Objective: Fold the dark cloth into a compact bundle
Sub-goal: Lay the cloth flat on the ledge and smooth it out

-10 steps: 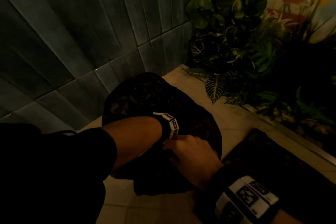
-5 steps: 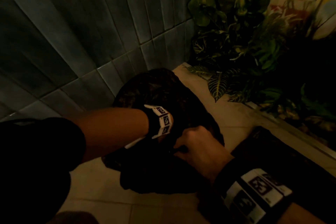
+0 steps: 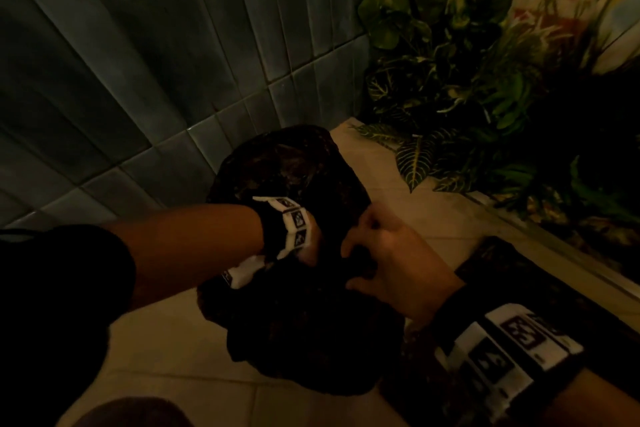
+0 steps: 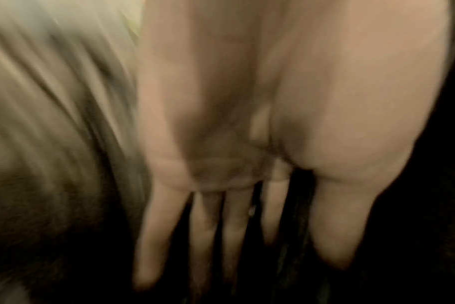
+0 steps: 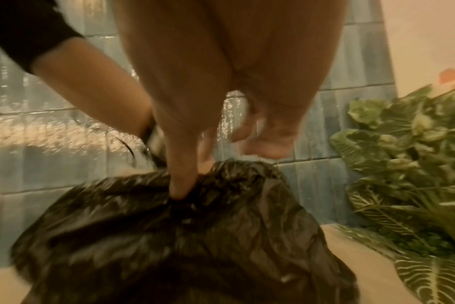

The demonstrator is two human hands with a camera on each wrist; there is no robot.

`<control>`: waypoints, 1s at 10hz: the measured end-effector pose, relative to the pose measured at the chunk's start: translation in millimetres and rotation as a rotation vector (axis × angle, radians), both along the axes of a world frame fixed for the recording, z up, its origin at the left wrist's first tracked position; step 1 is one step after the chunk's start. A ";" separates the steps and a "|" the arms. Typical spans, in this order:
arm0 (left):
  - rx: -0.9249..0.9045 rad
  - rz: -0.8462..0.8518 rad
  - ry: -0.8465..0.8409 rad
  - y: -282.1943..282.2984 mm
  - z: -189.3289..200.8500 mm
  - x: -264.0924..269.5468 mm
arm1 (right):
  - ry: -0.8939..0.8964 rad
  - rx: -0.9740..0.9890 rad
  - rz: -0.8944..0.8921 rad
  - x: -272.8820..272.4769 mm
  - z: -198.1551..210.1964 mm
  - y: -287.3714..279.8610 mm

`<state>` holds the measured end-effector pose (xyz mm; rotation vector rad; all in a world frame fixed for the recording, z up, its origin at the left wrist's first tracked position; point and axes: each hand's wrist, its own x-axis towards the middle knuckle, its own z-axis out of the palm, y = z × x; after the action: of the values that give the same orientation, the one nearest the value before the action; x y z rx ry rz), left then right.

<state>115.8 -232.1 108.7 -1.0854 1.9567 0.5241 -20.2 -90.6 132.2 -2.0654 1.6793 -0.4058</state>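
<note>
Head view: cloth [image 3: 304, 305] sits bunched on the pale tiled floor [image 3: 166, 340] by the wall [image 3: 138, 62], already a rough mound, likely so both hands can work it from above. Left hand [image 3: 311, 246] is mostly hidden behind its wristband, pushed down into the middle of the cloth; grip unreadable from here. Right hand [image 3: 391, 263] sits on the cloth's right side, fingers curled in, pinching a fold, probably to pull that edge over the centre. Plants [image 3: 467, 97] stand well apart, to the right.

Left wrist view: blurred. Left hand [image 4: 247, 164] shows straight, spread fingers [image 4: 153, 236] pointing down into dark cloth [image 4: 416, 246]; it holds nothing, seems to press or pin the pile.

Right wrist view: right hand [image 5: 221, 102] hangs right above the cloth [image 5: 182, 236], one finger dug into a gathered pucker at the top, the rest curled, so grasping cloth. Cloth looks glossy and crinkled, directly below the hand.
</note>
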 end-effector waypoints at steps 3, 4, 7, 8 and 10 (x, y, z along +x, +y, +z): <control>-0.141 -0.018 0.410 2.3 80.8 87.2 | -0.105 0.077 -0.188 2.1 -0.7 -0.8; 0.030 -0.022 0.496 39.2 58.8 121.5 | -0.205 0.047 -0.308 4.4 -0.6 -6.9; -0.393 -0.095 0.846 65.8 -3.9 114.7 | -0.243 -0.370 -0.467 4.9 35.9 -2.3; -0.471 -0.098 0.848 64.9 -14.1 104.4 | -0.237 -0.298 -0.451 1.1 49.1 9.0; -0.480 -0.076 0.940 62.8 -22.0 92.5 | 0.220 0.328 -0.088 5.9 25.8 25.2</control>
<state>208.3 -169.3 86.7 -1.1452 3.0515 0.6002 -14.3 -65.4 157.9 -1.8510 1.8264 0.0727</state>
